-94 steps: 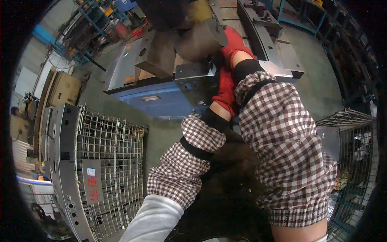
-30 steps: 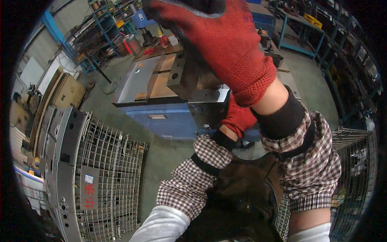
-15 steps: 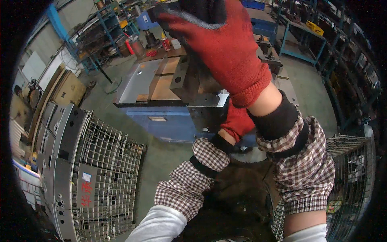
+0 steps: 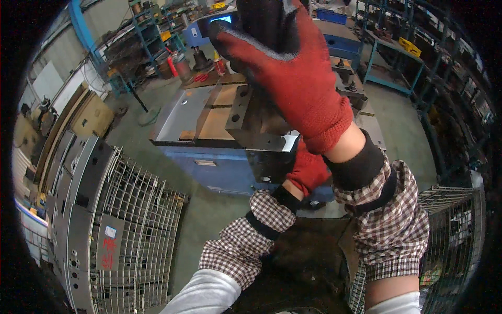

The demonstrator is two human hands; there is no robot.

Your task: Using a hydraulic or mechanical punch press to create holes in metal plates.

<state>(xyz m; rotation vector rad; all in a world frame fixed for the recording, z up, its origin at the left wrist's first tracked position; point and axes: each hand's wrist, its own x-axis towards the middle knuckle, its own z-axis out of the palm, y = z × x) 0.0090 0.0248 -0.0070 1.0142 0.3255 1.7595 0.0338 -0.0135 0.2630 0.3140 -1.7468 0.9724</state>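
My right hand (image 4: 308, 73), in a red glove with dark grey-black coating, is raised high in front of me. Its thumb curves around a dark upright shape (image 4: 260, 23) at the top edge. I cannot make out what that shape is, and the fingertips are hidden. Lower down, my left hand (image 4: 309, 170), in a matching red glove, reaches forward beside a dark machine base under the right forearm; its fingers are hidden. Just left of the hands stands a dark steel block with round holes (image 4: 238, 115), on the worktop of a blue cabinet (image 4: 209, 170).
A wire mesh cage (image 4: 144, 209) with metal plates stands at the left, another mesh cage (image 4: 452, 225) at the right. On the worktop's far side are a red bottle (image 4: 219, 65) and red-handled tool (image 4: 200, 78). Blue-green shelving (image 4: 392, 57) lies beyond.
The view has shifted slightly, so the bench sits a little lower and further right. My right hand appears slightly lower, still at the dark upright shape. My left hand stays at the machine base.
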